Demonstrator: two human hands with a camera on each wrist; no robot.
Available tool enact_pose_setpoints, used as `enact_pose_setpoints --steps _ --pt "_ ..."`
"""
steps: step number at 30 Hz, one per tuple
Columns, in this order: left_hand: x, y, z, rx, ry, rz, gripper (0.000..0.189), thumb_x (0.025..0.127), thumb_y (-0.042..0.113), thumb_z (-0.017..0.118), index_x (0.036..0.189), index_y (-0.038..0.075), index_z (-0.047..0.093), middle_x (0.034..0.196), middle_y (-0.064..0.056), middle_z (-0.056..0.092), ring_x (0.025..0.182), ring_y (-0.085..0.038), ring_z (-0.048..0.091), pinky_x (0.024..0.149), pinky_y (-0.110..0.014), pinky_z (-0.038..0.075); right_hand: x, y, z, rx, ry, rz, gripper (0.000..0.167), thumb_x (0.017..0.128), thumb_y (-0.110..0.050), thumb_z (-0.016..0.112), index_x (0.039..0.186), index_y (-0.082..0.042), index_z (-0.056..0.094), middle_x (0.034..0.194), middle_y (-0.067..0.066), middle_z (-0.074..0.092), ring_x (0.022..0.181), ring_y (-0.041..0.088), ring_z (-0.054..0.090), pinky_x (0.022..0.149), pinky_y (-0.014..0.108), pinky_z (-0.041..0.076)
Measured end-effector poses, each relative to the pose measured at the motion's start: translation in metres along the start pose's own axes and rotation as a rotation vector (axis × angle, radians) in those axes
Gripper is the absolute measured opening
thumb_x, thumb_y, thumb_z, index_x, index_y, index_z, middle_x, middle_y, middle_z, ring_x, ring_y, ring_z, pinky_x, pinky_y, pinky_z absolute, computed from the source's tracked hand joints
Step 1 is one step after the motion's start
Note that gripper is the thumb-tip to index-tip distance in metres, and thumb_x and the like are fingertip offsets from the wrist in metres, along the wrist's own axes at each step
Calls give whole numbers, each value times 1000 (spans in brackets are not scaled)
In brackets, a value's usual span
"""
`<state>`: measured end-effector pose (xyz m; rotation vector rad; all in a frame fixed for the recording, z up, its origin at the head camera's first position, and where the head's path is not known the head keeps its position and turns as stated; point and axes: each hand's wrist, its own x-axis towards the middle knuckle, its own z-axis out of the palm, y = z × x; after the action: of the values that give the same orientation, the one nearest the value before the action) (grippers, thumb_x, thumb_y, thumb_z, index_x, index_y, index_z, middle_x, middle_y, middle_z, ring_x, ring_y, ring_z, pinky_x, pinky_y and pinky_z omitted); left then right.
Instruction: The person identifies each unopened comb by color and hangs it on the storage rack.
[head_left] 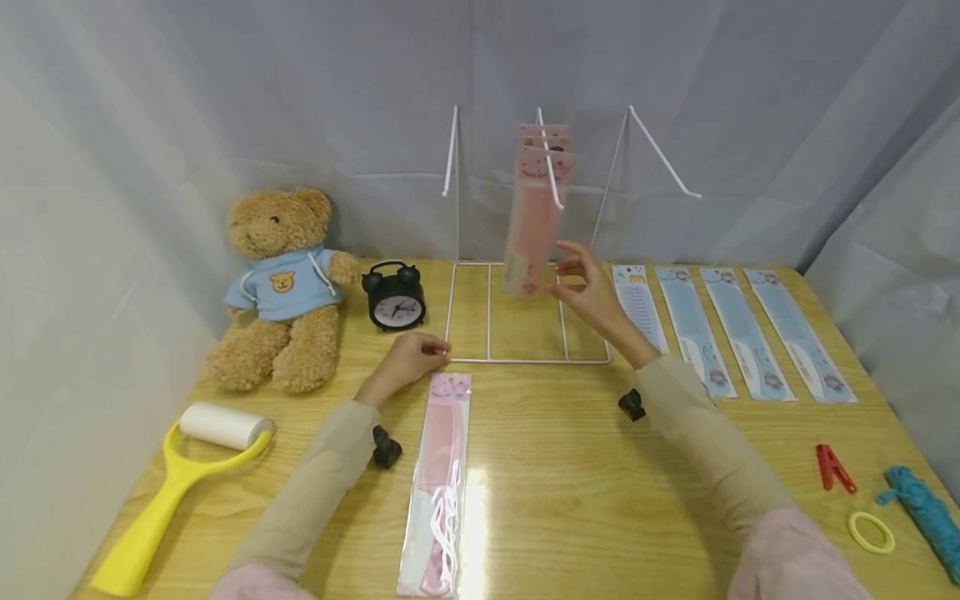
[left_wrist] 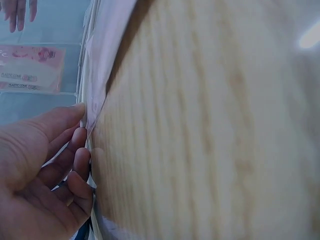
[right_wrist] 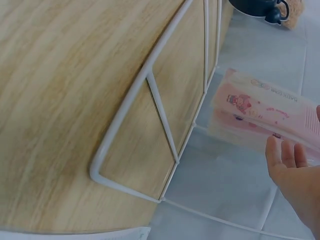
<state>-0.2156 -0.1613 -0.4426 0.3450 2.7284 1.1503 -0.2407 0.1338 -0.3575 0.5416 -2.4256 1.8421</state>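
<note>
A white wire display rack [head_left: 525, 361] with three upper prongs stands on the table. My left hand [head_left: 408, 362] pinches the wire at its front left corner between thumb and fingers. Several pink packaged combs [head_left: 536, 225] hang from the middle prong, one in front of another, their lower ends tilted left. Beside their lower right edge is my right hand [head_left: 592, 292], fingers loosely bent and spread, fingertips right at the packs. Another pink packaged comb [head_left: 442, 442] lies flat on the table, just in front of my left hand.
A teddy bear [head_left: 281, 287], black alarm clock [head_left: 396, 296] and yellow-handled roller [head_left: 172, 492] are on the left. Several blue packs [head_left: 697, 325] lie in a row at the right. Nearer are a red clip [head_left: 834, 468], yellow ring [head_left: 872, 533] and teal cord bundle [head_left: 926, 517].
</note>
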Motion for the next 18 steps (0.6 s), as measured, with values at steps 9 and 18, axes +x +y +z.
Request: enact_pose_setpoints --steps 9,18 --pt "-2 3 -1 -5 -23 -11 24 89 8 65 109 -4 68 102 -17 68 95 -27 62 88 -40 50 -10 14 7 -48 14 -13 59 87 2 64 139 3 35 115 30 51 107 43 51 92 41 49" --pt "-1 4 -2 -4 -24 -26 25 89 9 65 109 -4 68 103 -18 68 97 -28 62 91 -41 49 -33 21 22 -53 -31 29 53 88 -4 64 135 2 41 111 24 56 96 26 54 77 23 46"
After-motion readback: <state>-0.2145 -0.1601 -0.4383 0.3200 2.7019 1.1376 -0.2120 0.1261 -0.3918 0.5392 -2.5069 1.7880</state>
